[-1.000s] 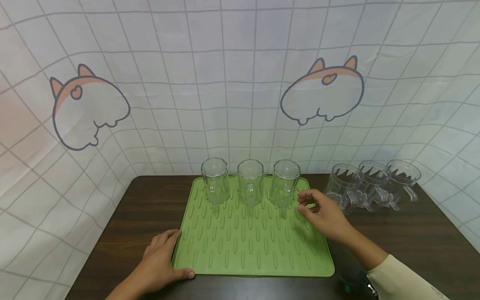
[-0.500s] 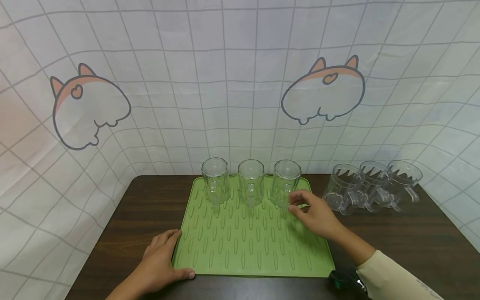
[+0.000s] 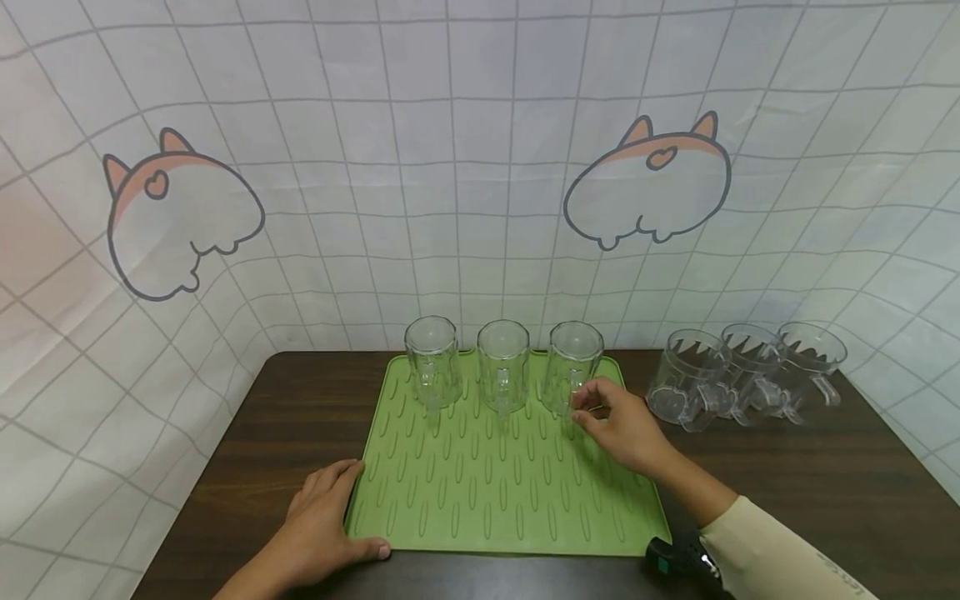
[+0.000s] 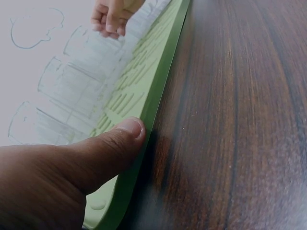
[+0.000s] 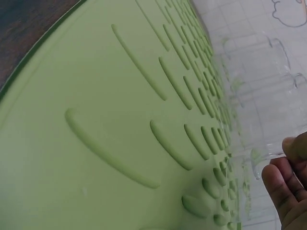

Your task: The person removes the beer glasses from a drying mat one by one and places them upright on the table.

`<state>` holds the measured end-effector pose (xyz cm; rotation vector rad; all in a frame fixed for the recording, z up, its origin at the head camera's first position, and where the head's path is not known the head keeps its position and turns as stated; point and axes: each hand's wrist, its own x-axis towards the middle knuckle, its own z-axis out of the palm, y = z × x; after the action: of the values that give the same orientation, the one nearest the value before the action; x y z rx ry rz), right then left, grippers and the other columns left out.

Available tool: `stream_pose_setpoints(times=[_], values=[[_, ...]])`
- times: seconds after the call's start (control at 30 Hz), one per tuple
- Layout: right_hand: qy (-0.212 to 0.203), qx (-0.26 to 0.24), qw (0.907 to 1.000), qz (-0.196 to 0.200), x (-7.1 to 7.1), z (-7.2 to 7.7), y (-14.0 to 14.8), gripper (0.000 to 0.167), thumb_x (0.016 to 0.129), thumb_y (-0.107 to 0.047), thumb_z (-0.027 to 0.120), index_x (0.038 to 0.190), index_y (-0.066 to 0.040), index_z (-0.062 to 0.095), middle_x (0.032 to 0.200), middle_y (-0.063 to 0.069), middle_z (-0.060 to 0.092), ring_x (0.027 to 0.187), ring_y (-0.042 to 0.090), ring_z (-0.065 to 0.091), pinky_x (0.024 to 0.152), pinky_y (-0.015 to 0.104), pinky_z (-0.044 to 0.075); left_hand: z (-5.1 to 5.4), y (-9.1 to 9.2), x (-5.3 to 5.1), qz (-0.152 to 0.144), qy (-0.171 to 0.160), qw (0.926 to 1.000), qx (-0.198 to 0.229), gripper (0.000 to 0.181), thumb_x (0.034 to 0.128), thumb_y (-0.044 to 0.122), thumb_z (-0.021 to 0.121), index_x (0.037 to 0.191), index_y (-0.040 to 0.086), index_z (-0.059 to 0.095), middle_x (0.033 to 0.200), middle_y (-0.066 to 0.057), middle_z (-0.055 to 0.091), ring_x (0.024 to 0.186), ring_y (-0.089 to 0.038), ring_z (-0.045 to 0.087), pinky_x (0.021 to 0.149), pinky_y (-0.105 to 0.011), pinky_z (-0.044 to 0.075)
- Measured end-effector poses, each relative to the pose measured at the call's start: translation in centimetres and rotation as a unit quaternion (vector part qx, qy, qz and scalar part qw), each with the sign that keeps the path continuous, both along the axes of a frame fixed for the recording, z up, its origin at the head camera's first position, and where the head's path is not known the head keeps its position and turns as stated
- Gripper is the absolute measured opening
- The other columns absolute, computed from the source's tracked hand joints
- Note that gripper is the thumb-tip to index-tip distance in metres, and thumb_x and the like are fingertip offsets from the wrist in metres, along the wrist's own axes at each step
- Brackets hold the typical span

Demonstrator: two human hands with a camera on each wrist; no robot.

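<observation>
1. Right of centre, the rightmost mug [image 3: 573, 354] on the green mat [image 3: 495, 521] stands upright, just up-left of my right hand [image 3: 626, 428], the nearer one, pinching its handle [image 3: 577, 380].
2. Lower left, my left hand [image 3: 318, 518] lies spread at the mat's corner.

A dark wood-grained table [image 3: 240, 450] bears a ridged green mat [image 3: 480, 487] and, right of it, three clear mugs [image 3: 745, 379] standing upright, close together.
</observation>
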<state>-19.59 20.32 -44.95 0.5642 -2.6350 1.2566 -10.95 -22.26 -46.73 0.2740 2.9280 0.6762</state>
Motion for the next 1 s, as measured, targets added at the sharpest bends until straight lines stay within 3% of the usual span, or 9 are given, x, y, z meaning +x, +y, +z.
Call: stream_pose_setpoints(times=[0.4,1.0], values=[[0.015,0.0,0.9999,0.007,0.5,0.0,0.0,0.019,0.094,-0.001,0.073,0.106,-0.008,0.059,0.099,-0.001,0.066,0.093,0.018,0.066,0.084,0.035,0.057,-0.2,0.1,0.1,0.001,0.004,1.0,0.001,0.123,0.062,0.07,0.088,0.151,-0.002,0.044,0.15,-0.021,0.043,0.135,-0.045,0.04,0.104,-0.069,0.033],[0.073,-0.026,0.9952,0.059,4.0,0.7,1.1,0.026,0.09,0.005,0.074,0.106,-0.008,0.06,0.101,-0.004,0.064,0.091,0.014,0.066,0.079,0.03,0.058,0.0,0.1,0.1,-0.005,0.008,1.0,-0.001,0.122,0.0624,0.07,0.088,0.151,-0.002,0.044,0.15,-0.022,0.043,0.135,-0.045,0.04,0.104,-0.069,0.033]])
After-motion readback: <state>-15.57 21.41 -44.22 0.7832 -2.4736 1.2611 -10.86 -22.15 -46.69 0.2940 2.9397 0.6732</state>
